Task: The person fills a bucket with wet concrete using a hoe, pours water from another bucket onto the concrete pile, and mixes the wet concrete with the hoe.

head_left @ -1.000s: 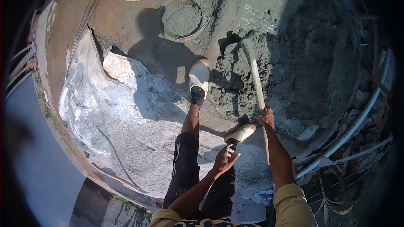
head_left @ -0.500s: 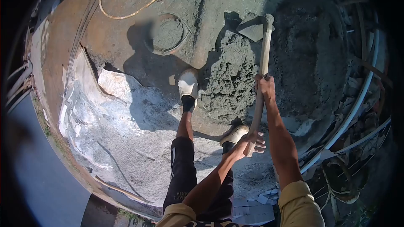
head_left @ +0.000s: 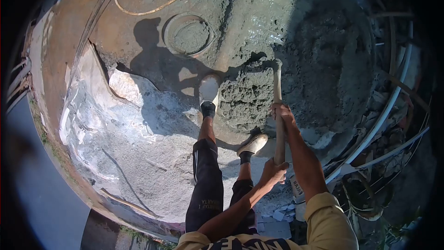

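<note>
A hoe with a long wooden handle reaches from my body toward wet grey mortar. Its blade is sunk in or hidden by the mortar at the far end of the heap. My right hand is wrapped round the middle of the handle. Lower down, near the handle's end, my left hand is closed round it. The heap lies between and beyond my two pale shoes, the left shoe beside it and the right shoe below it.
A round bucket with mortar in it stands at the upper left. A hose curves above it. Pale powdery material covers the ground at the lower left. White pipes and debris line the right edge.
The hoe's head has come down from above the heap into the mortar, nearer to me. My left hand's spread fingers have closed round the handle. The view has shifted slightly.
</note>
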Tool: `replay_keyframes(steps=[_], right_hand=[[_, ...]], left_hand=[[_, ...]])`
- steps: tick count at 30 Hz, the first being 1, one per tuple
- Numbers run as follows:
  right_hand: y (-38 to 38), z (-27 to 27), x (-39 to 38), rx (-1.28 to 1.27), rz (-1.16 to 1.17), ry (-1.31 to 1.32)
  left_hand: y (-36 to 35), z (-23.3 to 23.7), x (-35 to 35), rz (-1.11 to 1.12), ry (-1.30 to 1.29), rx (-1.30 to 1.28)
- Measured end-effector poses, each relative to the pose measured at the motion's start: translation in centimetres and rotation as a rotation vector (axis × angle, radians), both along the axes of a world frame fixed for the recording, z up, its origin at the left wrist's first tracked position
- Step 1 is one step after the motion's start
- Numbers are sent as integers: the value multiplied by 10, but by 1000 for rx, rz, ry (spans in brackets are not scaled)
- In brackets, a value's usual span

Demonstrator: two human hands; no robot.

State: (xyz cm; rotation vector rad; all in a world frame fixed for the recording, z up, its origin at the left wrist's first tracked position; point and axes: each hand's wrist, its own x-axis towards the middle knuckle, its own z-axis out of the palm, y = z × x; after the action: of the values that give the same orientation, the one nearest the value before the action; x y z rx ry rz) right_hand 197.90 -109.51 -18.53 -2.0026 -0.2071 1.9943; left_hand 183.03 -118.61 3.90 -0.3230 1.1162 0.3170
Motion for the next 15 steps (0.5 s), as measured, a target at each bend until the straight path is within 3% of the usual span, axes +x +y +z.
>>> replay_keyframes(steps=[3, 4, 7, 8, 10, 15], right_hand=[[24, 39, -16, -55, -35, 6], [29, 51, -20, -115, -144, 80], [46, 103, -49, -164, -323, 174], [49, 118, -66, -160, -428, 198], [49, 131, -85, -110, -427, 261], [51, 210, -163, -76, -483, 361]], left_hand=[[44, 37, -28, -82, -27, 99], [59, 56, -47, -76, -30, 104], [82, 98, -106, -327, -23, 245], [83, 109, -125, -297, 7, 253], [84, 139, -161, -498, -59, 302], [89, 234, -260, -592, -91, 360]])
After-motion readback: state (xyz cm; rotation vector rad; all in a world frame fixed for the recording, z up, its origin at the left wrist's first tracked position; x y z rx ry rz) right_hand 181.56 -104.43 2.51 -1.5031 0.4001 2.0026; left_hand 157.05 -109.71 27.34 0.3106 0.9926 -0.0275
